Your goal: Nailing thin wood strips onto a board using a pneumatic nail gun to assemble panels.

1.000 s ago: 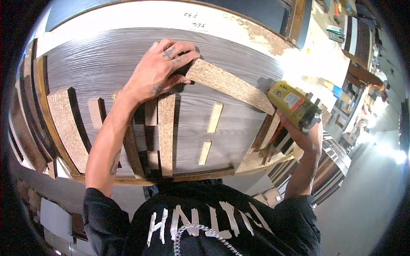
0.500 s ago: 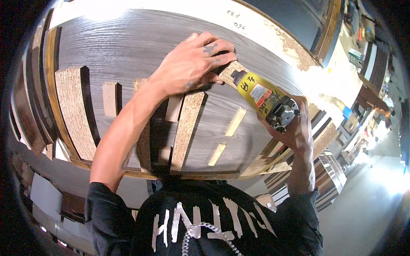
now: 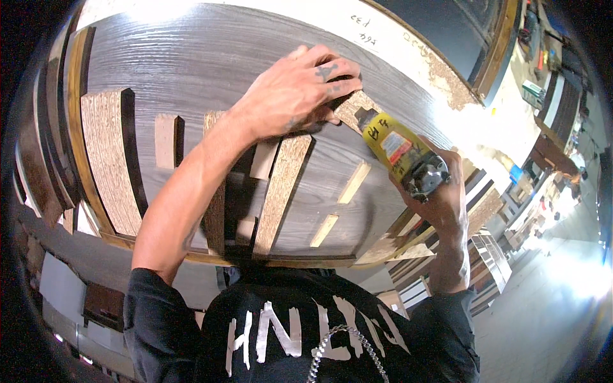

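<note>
Across the grey wood-grain panel (image 3: 211, 54) in front of you, your left hand (image 3: 313, 89) grips the end of a particleboard strip (image 3: 355, 107), its fingers bent over the far side and its thumb on the near side, pinching the piece between them. Your right hand (image 3: 442, 191) is closed around a yellow nail gun (image 3: 397, 147), whose body hides most of the grip, so you cannot see how the fingers sit on it. The tool's black nose (image 3: 366, 117) lies over the strip just beside your left fingers; whether it presses on the surface, you cannot tell. The strip runs from your left hand to beneath the tool, toward the far side of the panel.

Nearer your body, two short pale wood battens (image 3: 353, 181) lie apart, one closer to you than the other. A longer particleboard piece (image 3: 281, 195) stands to their left, reaching toward the panel's near edge. Left of your forearm, a small brown block (image 3: 166, 142) sits near a wide particleboard piece (image 3: 110, 159), which stands beside the brown wooden edging (image 3: 78, 86).
</note>
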{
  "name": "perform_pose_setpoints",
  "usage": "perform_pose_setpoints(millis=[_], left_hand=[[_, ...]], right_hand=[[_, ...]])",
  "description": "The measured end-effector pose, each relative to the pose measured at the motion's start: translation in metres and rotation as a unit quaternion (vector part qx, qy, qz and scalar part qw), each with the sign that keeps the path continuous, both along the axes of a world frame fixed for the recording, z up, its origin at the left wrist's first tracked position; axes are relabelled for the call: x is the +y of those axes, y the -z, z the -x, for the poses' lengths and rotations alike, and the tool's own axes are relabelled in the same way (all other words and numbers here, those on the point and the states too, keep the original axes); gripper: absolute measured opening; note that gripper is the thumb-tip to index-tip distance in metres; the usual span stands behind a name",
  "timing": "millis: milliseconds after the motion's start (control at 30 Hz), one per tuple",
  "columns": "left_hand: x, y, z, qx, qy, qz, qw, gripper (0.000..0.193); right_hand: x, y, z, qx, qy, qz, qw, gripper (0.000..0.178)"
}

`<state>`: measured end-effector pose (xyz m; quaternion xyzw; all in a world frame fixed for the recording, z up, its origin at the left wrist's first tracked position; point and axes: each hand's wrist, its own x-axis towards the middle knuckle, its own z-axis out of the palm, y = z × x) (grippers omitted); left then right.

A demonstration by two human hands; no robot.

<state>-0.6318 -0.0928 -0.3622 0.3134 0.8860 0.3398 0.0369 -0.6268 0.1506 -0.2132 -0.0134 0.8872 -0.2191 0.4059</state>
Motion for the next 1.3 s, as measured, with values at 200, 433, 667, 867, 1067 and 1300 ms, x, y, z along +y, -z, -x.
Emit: perform_pose_setpoints(millis=[200, 433, 667, 867, 1067, 1300], left_hand=[[-0.001, 0.003, 0.0, -0.004, 0.0, 0.003, 1.0, 0.059], [-0.002, 0.0, 0.0, 0.0, 0.004, -0.004, 1.0, 0.058], [0.0, 0.001, 0.0, 0.005, 0.001, -0.001, 1.0, 0.059], [-0.001, 0.0, 0.001, 0.007, 0.0, 0.006, 1.0, 0.059], [-0.003, 0.0, 0.001, -0.003, 0.006, 0.013, 1.0, 0.06], [0.0, 0.002, 0.0, -0.007, 0.004, -0.008, 1.0, 0.062]], right_hand=[[0.004, 0.0, -0.004, -0.035, 0.106, 0.029, 0.993, 0.055], [0.008, 0.009, -0.009, 0.063, -0.033, 0.091, 0.993, 0.048], [-0.001, -0.002, -0.009, 0.059, -0.03, 0.054, 0.996, 0.054], [0.008, 0.002, -0.013, 0.201, -0.166, 0.039, 0.964, 0.052], [0.028, 0.006, -0.008, 0.064, -0.029, -0.15, 0.986, 0.08], [0.039, 0.011, -0.01, 0.048, -0.029, -0.126, 0.99, 0.079]])
